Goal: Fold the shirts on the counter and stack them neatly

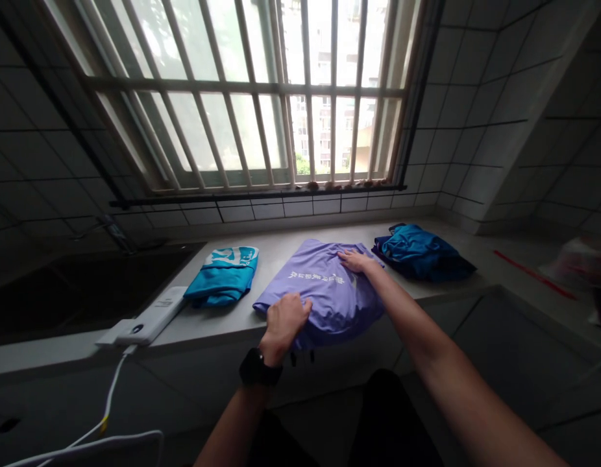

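Observation:
A light purple shirt [324, 292] with white lettering lies spread on the counter, its near edge hanging over the front. My left hand [287, 321], a black watch on its wrist, is closed on the cloth at the near left side; its fingertips are partly hidden. My right hand [354, 260] rests flat on the far right part of the shirt, fingers apart. To the left lies a folded teal garment [225, 277] with a white print. A crumpled blue garment [417, 250] sits on darker cloth at the right.
A white power strip [154, 318] with a white cable lies at the counter's front edge, beside a dark sink [86, 285] with a faucet [116, 232]. A red strip [534, 274] and a plastic bag [577, 263] are far right. Behind stands a barred window [252, 87].

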Demonstrator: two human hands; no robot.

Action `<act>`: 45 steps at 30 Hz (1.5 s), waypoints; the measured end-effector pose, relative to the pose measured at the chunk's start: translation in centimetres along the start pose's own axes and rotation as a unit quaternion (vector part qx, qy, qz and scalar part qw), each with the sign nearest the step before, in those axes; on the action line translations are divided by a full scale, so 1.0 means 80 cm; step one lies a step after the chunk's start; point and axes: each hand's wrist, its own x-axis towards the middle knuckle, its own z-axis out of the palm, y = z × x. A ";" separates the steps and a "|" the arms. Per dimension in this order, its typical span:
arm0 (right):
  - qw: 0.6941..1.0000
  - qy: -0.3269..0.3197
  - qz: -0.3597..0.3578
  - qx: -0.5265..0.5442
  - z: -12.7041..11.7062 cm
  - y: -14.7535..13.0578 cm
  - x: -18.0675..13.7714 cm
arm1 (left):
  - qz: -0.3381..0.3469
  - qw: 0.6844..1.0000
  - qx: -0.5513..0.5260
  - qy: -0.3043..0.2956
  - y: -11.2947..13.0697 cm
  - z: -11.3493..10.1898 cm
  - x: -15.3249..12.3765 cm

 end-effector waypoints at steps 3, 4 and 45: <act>0.999 0.014 -0.030 0.012 0.004 -0.008 -0.020 | 0.093 0.995 -0.035 0.021 -0.038 -0.009 0.015; 0.999 0.017 -0.045 0.020 0.010 -0.008 -0.035 | 0.123 0.991 -0.047 0.027 -0.055 -0.006 0.020; 0.987 0.078 -0.055 0.127 -0.012 0.010 -0.068 | 0.164 0.970 -0.152 0.099 -0.037 -0.033 0.116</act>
